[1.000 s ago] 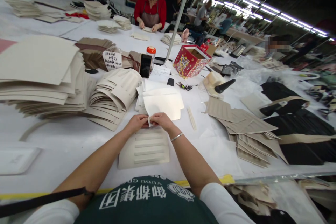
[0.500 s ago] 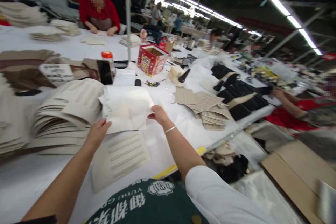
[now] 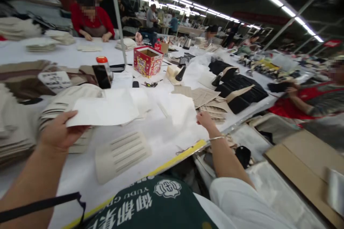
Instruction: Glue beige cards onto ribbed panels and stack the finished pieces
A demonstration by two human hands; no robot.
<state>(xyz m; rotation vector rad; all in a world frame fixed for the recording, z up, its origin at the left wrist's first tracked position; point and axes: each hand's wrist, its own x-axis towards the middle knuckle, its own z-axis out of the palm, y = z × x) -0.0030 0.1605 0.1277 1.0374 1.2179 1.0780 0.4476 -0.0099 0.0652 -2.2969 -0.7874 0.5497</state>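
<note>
My left hand (image 3: pixel 63 130) pinches the left end of a white sheet (image 3: pixel 104 111), thumb on top. To the right, my right hand (image 3: pixel 205 120) is closed on the edge of a thin, translucent white sheet (image 3: pixel 181 109), blurred at its borders. Between the two lie more pale sheets (image 3: pixel 141 102) on the white table. A beige panel with raised parallel strips (image 3: pixel 125 155) lies flat near the front edge. Behind my left hand is a curved stack of beige panels (image 3: pixel 77 93). Several tan pieces (image 3: pixel 205 98) lie fanned out beyond my right hand.
A red box (image 3: pixel 147 62), a phone (image 3: pixel 101 77), a red-lidded container (image 3: pixel 103 63) and a glue-stained block (image 3: pixel 173 73) stand farther back. Black pieces (image 3: pixel 242 94) lie right. People work across the table and at the right. A cardboard sheet (image 3: pixel 306 171) is at lower right.
My hands have moved apart, the left one leftward with a white sheet, the right one rightward with a thin sheet. The two sheets are now separated. The view has shifted slightly.
</note>
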